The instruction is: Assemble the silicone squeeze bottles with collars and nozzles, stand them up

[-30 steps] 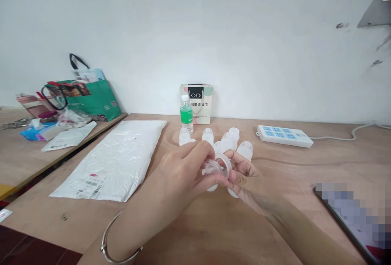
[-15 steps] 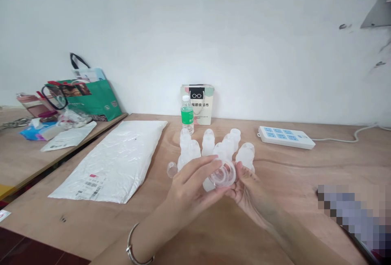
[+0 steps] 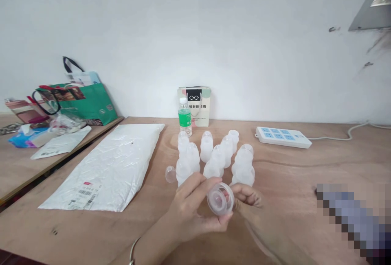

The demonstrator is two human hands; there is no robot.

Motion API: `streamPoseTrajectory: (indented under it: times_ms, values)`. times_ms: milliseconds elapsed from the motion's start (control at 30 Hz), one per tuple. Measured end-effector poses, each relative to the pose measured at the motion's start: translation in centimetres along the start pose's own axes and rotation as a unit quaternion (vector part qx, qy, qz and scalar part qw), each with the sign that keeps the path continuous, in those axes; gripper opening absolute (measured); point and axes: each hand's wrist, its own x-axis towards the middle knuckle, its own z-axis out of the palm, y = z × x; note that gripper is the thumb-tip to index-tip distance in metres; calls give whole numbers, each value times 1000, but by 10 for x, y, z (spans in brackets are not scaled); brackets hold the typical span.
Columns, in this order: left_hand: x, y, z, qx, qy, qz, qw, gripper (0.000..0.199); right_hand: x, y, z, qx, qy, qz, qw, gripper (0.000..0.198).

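Note:
Near the table's front, my left hand (image 3: 195, 208) grips a round clear plastic piece (image 3: 220, 199) between thumb and fingers. One end of it faces me, showing concentric rings; its far side is hidden. My right hand (image 3: 249, 204) is closed at its right edge, with the fingers curled and partly hidden behind it. Beyond my hands stand several frosted plastic bottles (image 3: 206, 147) with clear domed tops, in rough rows. A small clear domed cap (image 3: 170, 174) sits on the table to their left.
A white mailing bag (image 3: 113, 163) lies on the left of the wooden table (image 3: 284, 175). A water bottle (image 3: 185, 119) and a paper bag (image 3: 202, 112) stand by the wall. A power strip (image 3: 283, 136) is at right, above a pixelated object (image 3: 351, 216). A green bag (image 3: 88, 104) is far left.
My hands and the clear piece have come lower and nearer to me, uncovering more of the bottles. My right fingers have curled in. The view has shifted slightly.

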Motion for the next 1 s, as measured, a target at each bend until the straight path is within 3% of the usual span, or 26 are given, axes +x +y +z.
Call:
streamPoseTrajectory:
  times_ms: [167, 267, 433, 633, 833, 1000]
  values:
    - [-4, -13, 5, 14, 6, 35, 999, 33, -4, 10, 0, -100, -12, -69, 993, 24]
    - [-11, -17, 10, 4, 7, 70, 998, 33, -5, 13, 2, -113, -35, -69, 991, 29]
    - [-24, -12, 14, -5, -15, 82, 997, 32, -10, 19, -1, -113, -11, -43, 993, 38]
    - [-36, -12, 21, -20, 0, 68, 997, 32, -15, 24, -3, -116, 9, -20, 993, 36]
    - [-40, -15, 27, -9, -4, -24, 1000, 32, -12, 29, -6, -127, 25, -16, 991, 36]
    - [-43, -14, 27, -8, -10, -34, 999, 31, -9, 32, -9, -123, 36, 5, 992, 38]
